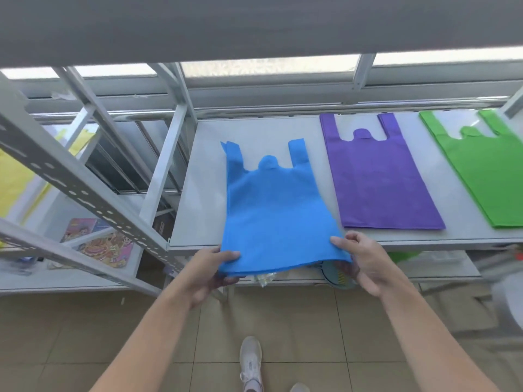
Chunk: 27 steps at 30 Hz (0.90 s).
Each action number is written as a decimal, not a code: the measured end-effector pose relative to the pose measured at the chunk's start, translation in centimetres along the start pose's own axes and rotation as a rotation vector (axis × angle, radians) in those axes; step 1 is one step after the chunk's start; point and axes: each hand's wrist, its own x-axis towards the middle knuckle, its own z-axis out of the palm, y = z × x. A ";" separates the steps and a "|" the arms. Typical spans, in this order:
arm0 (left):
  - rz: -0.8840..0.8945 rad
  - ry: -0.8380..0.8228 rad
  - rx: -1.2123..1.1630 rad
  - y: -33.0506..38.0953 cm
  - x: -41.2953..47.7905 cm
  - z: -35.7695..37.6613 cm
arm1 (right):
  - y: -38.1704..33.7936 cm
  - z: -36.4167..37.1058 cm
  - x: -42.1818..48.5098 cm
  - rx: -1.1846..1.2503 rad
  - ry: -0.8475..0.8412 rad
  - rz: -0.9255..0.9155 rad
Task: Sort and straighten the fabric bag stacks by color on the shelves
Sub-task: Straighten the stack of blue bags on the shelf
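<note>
A blue fabric bag stack [271, 205] lies handles-away on the white shelf [198, 188], its near edge hanging past the shelf's front. My left hand [210, 270] pinches its near left corner and my right hand [360, 258] pinches its near right corner. To the right lie a purple bag stack [379, 176] flat on the shelf, and beyond it a green bag stack [486, 171], partly cut off by the frame edge. Yellow bags [17, 176] show on the neighbouring rack at far left.
A grey metal upright and diagonal brace [85, 190] of the left rack stand close to my left arm. A colourful printed mat [99, 241] lies on the lower left shelf. Below the main shelf sit a racket-like item [336, 274] and clutter. An upper shelf board [254, 24] overhangs.
</note>
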 end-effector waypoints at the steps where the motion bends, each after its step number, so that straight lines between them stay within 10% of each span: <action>1: -0.006 -0.083 -0.025 -0.2 -0.9 -0.5 | 0.2 -0.9 -0.7 -0.024 -0.065 0.048; 16: -0.022 -0.135 0.132 4.1 2.5 -2.8 | -2.8 -0.5 2.3 -0.215 -0.453 0.256; 27: 0.359 0.335 0.387 15.1 18.1 0.5 | -3.8 3.8 12.0 -0.690 -0.027 0.002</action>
